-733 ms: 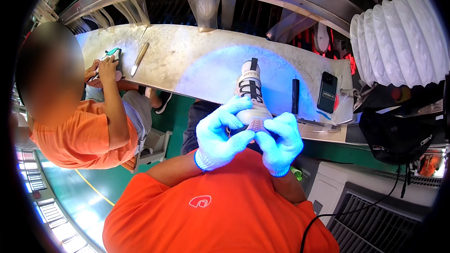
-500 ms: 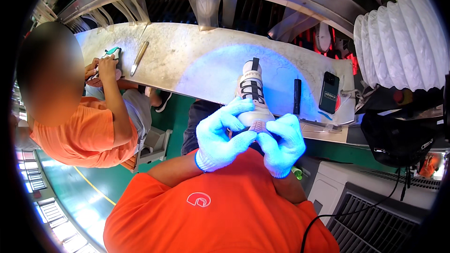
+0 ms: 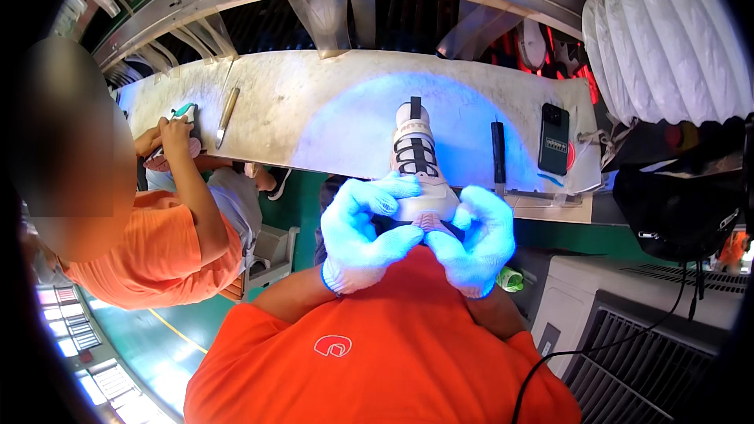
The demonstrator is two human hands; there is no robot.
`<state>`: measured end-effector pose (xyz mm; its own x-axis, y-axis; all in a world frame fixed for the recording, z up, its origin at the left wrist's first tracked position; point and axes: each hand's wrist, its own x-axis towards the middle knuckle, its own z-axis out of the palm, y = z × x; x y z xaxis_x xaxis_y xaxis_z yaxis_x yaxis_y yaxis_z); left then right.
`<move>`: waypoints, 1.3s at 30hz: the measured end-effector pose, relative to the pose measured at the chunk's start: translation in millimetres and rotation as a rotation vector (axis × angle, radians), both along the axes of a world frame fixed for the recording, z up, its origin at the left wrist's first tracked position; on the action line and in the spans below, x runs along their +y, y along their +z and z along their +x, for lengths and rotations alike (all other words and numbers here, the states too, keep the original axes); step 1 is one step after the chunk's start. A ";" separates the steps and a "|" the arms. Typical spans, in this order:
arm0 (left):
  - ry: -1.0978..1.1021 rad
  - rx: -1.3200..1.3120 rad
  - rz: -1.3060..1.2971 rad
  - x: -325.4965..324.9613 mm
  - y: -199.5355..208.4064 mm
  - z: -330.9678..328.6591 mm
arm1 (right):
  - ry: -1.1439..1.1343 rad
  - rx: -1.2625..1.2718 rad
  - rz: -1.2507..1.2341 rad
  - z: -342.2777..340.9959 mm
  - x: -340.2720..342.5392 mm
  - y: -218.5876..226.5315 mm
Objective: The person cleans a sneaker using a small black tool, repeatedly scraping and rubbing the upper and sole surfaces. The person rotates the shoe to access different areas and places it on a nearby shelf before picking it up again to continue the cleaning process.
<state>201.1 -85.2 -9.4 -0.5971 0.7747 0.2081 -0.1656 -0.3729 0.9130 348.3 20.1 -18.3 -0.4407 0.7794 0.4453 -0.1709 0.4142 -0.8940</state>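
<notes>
Shoe [image 3: 416, 165]: white, black-laced, on workbench [image 3: 314, 110], near edge.
Left hand [image 3: 363, 229]: gloved, fingers clamped on shoe's heel.
Right hand [image 3: 476, 237]: gloved, likewise clamped.
Phone [image 3: 554, 138]: black rectangle, right of shoe.

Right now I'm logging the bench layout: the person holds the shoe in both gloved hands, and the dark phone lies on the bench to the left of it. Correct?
Not quite. In the head view the phone lies on the bench to the right of the shoe, not the left. The left hand and right hand, both gloved, do hold the shoe.
</notes>
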 end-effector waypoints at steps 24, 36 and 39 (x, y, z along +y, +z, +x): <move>-0.319 -0.256 -0.275 -0.9 22.9 -40.6 | 0.082 0.013 0.194 -18.9 1.0 19.0; -0.348 0.205 -0.251 3.8 18.1 -51.3 | 0.064 -0.079 0.171 -14.7 12.1 13.3; -0.333 0.296 -0.257 7.3 18.7 -55.7 | 0.047 -0.059 0.193 -18.2 18.1 12.7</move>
<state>145.4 -77.8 9.3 -0.2534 0.9612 0.1090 0.0422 -0.1016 0.9939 330.1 38.2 -5.6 -0.5042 0.6604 0.5565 -0.1433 0.5715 -0.8080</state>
